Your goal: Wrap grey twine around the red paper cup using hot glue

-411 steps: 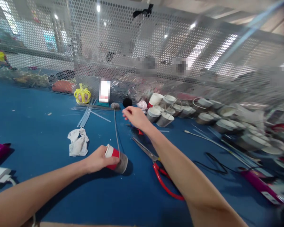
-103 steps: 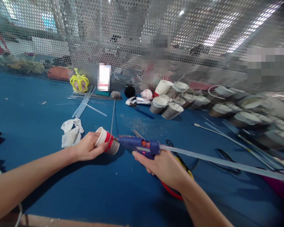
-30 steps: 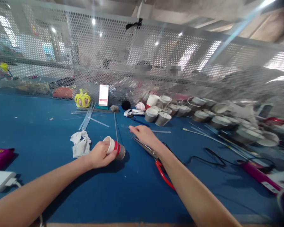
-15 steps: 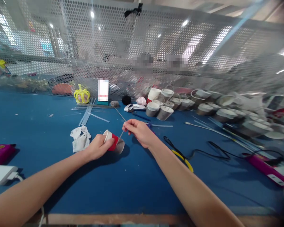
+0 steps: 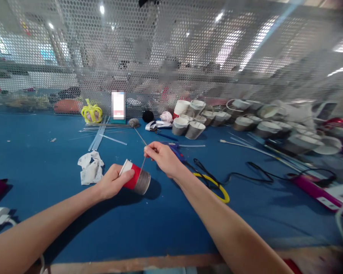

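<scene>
My left hand [image 5: 114, 180] grips a paper cup [image 5: 135, 179] by its white-and-red rim end. The cup lies tilted on its side above the table, its base toward the right, and grey yarn is wound round the base part. In a pinch, my right hand [image 5: 157, 155] holds the strand of grey yarn [image 5: 143, 163] just above the cup. From those fingers the strand runs back to a small grey yarn ball [image 5: 134, 122]. A crumpled white wrapper [image 5: 91, 167] lies left of my left hand. Beside my right wrist is a blue glue gun [image 5: 174, 151], partly hidden.
Several yarn-wrapped cups [image 5: 195, 130] stand at the back right. A black yarn ball [image 5: 148, 116], a yellow woven piece [image 5: 92, 112] and a phone [image 5: 118, 104] sit near the mesh screen [image 5: 148, 49]. Black cable, a yellow ring [image 5: 224, 196] and a purple power strip [image 5: 317, 194] lie right.
The cup has turned in my left hand, so its yarn-wound side now shows more. My right hand still pinches the strand. The whole view has shifted slightly.
</scene>
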Demonstrator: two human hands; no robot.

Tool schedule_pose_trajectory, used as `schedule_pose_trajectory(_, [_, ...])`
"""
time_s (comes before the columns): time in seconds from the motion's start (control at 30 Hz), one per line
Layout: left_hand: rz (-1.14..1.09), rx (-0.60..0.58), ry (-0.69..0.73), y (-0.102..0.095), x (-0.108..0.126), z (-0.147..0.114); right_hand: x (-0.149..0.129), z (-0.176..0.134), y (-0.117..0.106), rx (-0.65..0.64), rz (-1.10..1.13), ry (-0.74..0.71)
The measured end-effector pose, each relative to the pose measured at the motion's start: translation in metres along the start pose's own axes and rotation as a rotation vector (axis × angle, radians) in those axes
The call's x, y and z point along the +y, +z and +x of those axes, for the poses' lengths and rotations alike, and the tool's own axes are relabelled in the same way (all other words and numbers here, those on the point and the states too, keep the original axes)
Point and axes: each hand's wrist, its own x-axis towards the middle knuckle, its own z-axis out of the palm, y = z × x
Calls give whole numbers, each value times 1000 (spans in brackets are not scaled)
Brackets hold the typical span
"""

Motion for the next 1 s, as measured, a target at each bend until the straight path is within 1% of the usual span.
schedule_pose_trajectory(0.17, [123,21,161,1,3,-3,0,-2,4,-33,-49,14])
schedule_pose_trajectory(0.43, [251,69,355,0,7,-7,2,-4,7,-102,-96,24])
schedule_pose_trajectory(0.63, [344,73,468,0,11,-9,-2,-7,12,-147,-119,44])
schedule_pose_trajectory(0.8, [403,62,590,1,14,-10,-9,-11,14,-172,-152,67])
schedule_pose_trajectory(1.0, [549,141,830,1,13,-6,-12,-14,14,-214,-176,93])
